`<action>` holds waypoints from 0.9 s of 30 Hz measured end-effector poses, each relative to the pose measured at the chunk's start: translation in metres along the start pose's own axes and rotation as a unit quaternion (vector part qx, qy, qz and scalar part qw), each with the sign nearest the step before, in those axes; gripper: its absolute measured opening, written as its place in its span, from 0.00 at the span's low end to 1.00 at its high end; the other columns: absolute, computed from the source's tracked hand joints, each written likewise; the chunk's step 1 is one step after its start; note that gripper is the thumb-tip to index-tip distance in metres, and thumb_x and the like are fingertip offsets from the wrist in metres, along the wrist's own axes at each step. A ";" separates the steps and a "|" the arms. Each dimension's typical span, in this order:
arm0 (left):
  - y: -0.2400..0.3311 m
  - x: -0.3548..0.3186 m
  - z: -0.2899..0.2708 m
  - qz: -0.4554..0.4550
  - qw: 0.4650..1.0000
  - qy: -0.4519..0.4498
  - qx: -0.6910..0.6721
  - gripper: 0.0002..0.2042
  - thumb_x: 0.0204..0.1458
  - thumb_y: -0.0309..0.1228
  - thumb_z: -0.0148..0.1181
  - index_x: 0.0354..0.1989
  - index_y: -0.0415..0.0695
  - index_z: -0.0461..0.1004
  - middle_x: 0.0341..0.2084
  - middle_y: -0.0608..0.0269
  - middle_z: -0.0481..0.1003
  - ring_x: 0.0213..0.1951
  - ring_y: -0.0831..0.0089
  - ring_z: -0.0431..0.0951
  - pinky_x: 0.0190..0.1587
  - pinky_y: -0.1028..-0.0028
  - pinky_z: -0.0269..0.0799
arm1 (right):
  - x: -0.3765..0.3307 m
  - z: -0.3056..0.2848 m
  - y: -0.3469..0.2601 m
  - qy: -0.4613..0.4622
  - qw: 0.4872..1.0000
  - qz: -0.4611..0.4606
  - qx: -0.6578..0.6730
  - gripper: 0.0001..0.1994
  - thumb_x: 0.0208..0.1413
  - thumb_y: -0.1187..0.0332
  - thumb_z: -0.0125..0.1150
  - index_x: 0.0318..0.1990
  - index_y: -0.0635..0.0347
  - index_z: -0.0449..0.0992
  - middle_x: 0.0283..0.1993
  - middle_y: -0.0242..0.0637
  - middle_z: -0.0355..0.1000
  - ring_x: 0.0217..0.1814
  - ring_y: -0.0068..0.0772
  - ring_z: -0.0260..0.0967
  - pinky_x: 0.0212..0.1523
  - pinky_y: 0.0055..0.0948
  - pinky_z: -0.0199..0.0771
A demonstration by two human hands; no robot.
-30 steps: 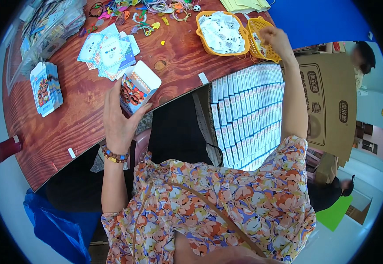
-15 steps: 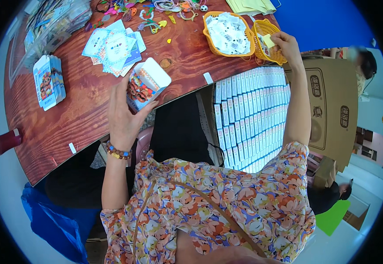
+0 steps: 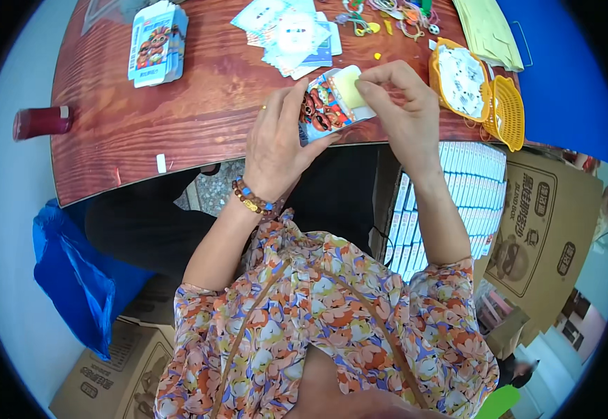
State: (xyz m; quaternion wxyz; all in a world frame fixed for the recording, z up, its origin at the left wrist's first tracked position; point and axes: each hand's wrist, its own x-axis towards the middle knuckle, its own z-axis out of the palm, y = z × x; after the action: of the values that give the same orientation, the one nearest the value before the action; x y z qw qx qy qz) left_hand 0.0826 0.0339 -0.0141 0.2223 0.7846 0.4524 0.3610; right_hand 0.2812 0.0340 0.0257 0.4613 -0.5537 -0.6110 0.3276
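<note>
My left hand [image 3: 276, 136] is wrapped round a small printed carton [image 3: 321, 110] with cartoon figures on its front, tilted over the table's near edge. Between the thumb and fingers of my right hand [image 3: 405, 112] is a pale yellow paper slip [image 3: 348, 91], held at the carton's open top. How far the slip reaches inside cannot be made out. Beyond the carton lies a loose pile of light blue and white cards [image 3: 290, 38]. To the right stand a yellow basket of small white packets [image 3: 463, 82] and a smaller yellow basket [image 3: 506, 115].
A stack of flattened cartons [image 3: 157, 45] lies at the far left, with a dark red jar [image 3: 42, 123] at the left edge. Colourful trinkets [image 3: 408, 15] and yellow paper sheets [image 3: 487, 31] are at the back. Below the table's edge, a large box holds rows of packed cartons [image 3: 450, 202].
My right hand has come from the small basket to the carton's opening, bringing the yellow slip. My left hand still holds the carton. The whole view has shifted leftward and down.
</note>
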 end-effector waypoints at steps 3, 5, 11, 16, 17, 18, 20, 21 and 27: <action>-0.008 -0.004 0.001 0.004 1.000 0.018 -0.004 0.38 0.41 0.34 0.75 0.61 0.38 0.64 0.47 0.50 0.71 0.46 0.52 0.75 0.45 0.59 0.74 | 0.002 0.017 -0.003 0.004 0.973 -0.106 -0.205 0.04 0.56 0.73 0.63 0.38 0.62 0.80 0.48 0.33 0.74 0.51 0.26 0.69 0.48 0.24 0.67; -0.011 -0.005 -0.002 -0.005 1.000 0.029 -0.006 0.38 0.41 0.35 0.75 0.62 0.38 0.63 0.47 0.49 0.71 0.46 0.51 0.75 0.46 0.59 0.74 | 0.004 0.027 -0.010 -0.009 0.924 -0.161 -0.347 0.06 0.57 0.73 0.62 0.41 0.61 0.81 0.55 0.36 0.73 0.61 0.37 0.66 0.56 0.32 0.66; -0.019 -0.004 -0.003 -0.041 0.996 0.067 -0.033 0.40 0.42 0.36 0.75 0.64 0.36 0.62 0.49 0.47 0.70 0.49 0.50 0.74 0.49 0.59 0.73 | -0.010 0.025 -0.005 0.075 0.960 -0.183 -0.196 0.09 0.57 0.75 0.62 0.45 0.62 0.80 0.56 0.42 0.72 0.62 0.39 0.67 0.61 0.35 0.66; -0.019 -0.002 0.004 -0.050 0.994 0.080 -0.049 0.42 0.42 0.36 0.76 0.64 0.35 0.61 0.50 0.46 0.69 0.50 0.49 0.73 0.50 0.58 0.72 | -0.029 0.054 0.008 0.087 0.965 -0.171 -0.181 0.18 0.53 0.79 0.65 0.52 0.62 0.77 0.53 0.44 0.74 0.57 0.38 0.72 0.54 0.30 0.73; -0.020 -0.002 0.004 -0.043 0.995 0.082 -0.040 0.41 0.42 0.36 0.75 0.65 0.35 0.60 0.49 0.45 0.69 0.50 0.49 0.73 0.50 0.58 0.72 | -0.029 0.062 0.009 0.087 0.971 -0.169 -0.147 0.19 0.54 0.79 0.66 0.54 0.62 0.76 0.51 0.43 0.75 0.52 0.34 0.74 0.51 0.28 0.74; -0.020 -0.003 0.004 -0.037 0.995 0.084 -0.032 0.41 0.42 0.35 0.75 0.65 0.35 0.60 0.49 0.45 0.69 0.50 0.48 0.73 0.51 0.58 0.72 | -0.031 0.067 0.009 0.087 0.971 -0.168 -0.145 0.19 0.54 0.79 0.66 0.54 0.62 0.76 0.51 0.43 0.75 0.52 0.34 0.74 0.51 0.28 0.74; -0.019 -0.004 0.003 -0.041 0.995 0.086 -0.023 0.41 0.43 0.33 0.75 0.65 0.35 0.59 0.50 0.45 0.69 0.50 0.48 0.72 0.51 0.58 0.72 | -0.034 0.074 0.010 0.082 0.990 -0.085 -0.071 0.18 0.54 0.78 0.67 0.54 0.63 0.76 0.50 0.42 0.76 0.47 0.28 0.76 0.50 0.25 0.74; -0.018 -0.005 0.003 -0.046 0.995 0.090 -0.016 0.40 0.43 0.32 0.74 0.65 0.35 0.59 0.50 0.44 0.68 0.50 0.48 0.72 0.51 0.58 0.71 | -0.033 0.073 0.011 0.082 0.991 -0.084 -0.069 0.18 0.54 0.78 0.67 0.54 0.63 0.76 0.50 0.42 0.76 0.47 0.28 0.76 0.50 0.25 0.74; -0.028 -0.011 -0.011 -0.133 0.952 0.061 -0.270 0.27 0.50 0.26 0.68 0.60 0.38 0.67 0.47 0.49 0.75 0.46 0.59 0.79 0.45 0.65 0.76 | -0.020 0.051 0.023 -0.016 0.983 0.012 0.183 0.13 0.61 0.80 0.57 0.53 0.69 0.75 0.48 0.34 0.75 0.48 0.20 0.73 0.50 0.20 0.71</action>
State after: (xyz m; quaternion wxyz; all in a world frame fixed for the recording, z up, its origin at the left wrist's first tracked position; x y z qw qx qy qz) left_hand 0.0553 0.0385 -0.0294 0.4439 0.6045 0.4505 0.4844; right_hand 0.2416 0.0239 -0.0179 0.5412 -0.4616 -0.5414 0.4483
